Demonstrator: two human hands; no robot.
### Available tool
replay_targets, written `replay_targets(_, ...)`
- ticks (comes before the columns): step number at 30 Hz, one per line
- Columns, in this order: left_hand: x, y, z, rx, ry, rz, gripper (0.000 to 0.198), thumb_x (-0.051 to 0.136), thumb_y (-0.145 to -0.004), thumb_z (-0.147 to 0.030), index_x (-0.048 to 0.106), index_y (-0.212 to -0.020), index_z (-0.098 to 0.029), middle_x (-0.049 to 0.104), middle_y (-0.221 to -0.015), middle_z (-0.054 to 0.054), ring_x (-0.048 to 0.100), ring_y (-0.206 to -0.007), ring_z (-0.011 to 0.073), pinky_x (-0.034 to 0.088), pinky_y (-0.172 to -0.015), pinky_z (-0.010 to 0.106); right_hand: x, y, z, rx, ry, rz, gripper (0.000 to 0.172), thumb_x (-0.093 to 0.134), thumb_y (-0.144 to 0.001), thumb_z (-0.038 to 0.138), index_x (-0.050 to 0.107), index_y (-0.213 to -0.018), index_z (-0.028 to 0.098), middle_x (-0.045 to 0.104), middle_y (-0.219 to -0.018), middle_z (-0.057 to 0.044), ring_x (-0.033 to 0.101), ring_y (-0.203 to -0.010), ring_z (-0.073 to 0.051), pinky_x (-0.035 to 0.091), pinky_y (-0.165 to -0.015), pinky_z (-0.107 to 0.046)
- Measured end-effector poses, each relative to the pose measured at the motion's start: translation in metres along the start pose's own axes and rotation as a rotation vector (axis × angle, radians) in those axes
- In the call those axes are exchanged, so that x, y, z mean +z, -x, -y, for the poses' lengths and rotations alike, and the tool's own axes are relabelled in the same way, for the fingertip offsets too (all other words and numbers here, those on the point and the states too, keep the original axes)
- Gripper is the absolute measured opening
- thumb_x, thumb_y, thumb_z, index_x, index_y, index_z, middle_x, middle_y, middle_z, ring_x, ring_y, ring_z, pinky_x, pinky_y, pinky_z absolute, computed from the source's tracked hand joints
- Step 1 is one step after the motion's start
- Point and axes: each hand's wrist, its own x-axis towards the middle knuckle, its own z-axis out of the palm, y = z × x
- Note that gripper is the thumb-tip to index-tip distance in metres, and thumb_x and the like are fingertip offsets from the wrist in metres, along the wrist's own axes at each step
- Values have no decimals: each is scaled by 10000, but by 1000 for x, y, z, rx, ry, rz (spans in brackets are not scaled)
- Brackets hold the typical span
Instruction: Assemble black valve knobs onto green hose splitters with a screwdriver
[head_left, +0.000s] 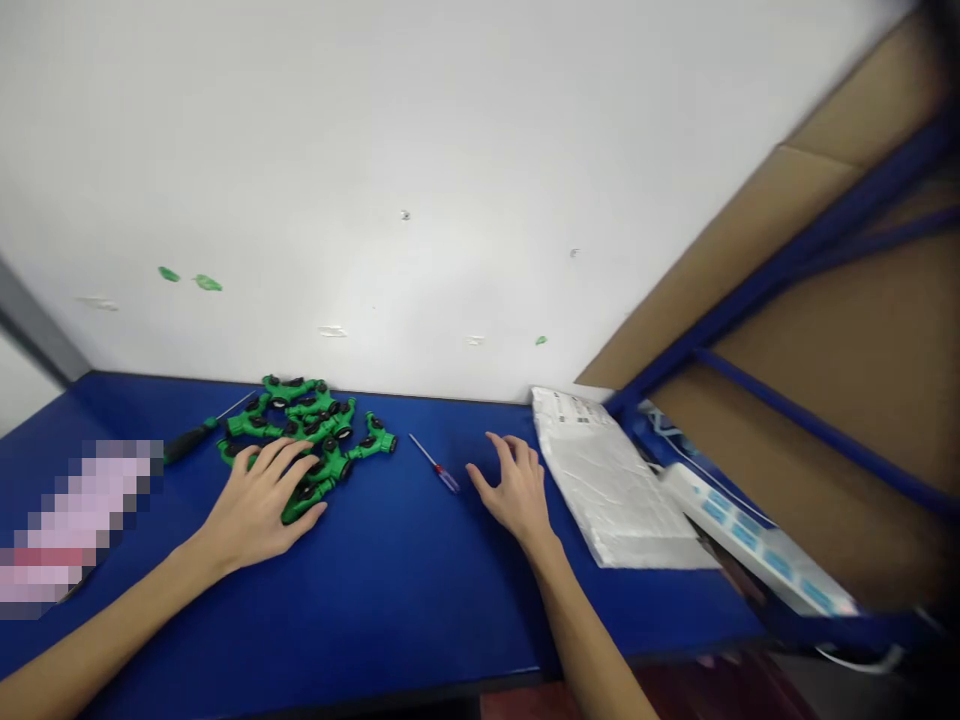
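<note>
On the blue table lies a pile of green Y-shaped hose splitters (pixel 319 425) with black valve parts. My left hand (pixel 259 500) is over the near left side of the pile, palm down, fingers spread; whether the fingertips touch the splitters I cannot tell. It hides part of the pile. A small screwdriver (pixel 435 464) with a purple handle and a red collar lies right of the pile. Just to the right of this screwdriver is my right hand (pixel 516 492), holding nothing, with the thumb apart from the fingers.
A screwdriver with a black handle (pixel 191 440) lies left of the pile. At far left is a pixelated pink patch. A white plastic package (pixel 600 480) and a power strip (pixel 757 540) are on the right. Behind the table (pixel 390 610) stands a white wall (pixel 450 200).
</note>
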Motion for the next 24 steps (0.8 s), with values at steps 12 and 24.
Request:
replay_targets(12, 10, 10, 4, -5, -10, -71, 390, 494, -869, -468, 570, -1150, -208, 678, -1157, 145, 602, -1099, 375, 431, -880, 500, -49, 31, -138, 532, 53, -164, 394, 454, -881, 410, 712, -969, 125, 713, -844, -203, 675, -884, -349, 491, -763, -427)
replay_targets(24, 17, 16, 9, -82, 31, -37, 347, 488, -871, -455, 522, -1163, -270, 681, -1142, 106, 584, -1127, 370, 446, -893, 501, -126, 40, -203, 617, -62, -503, 569, 536, -725, 647, 715, -852, 122, 730, -804, -149, 674, -787, -312, 499, -712, -377)
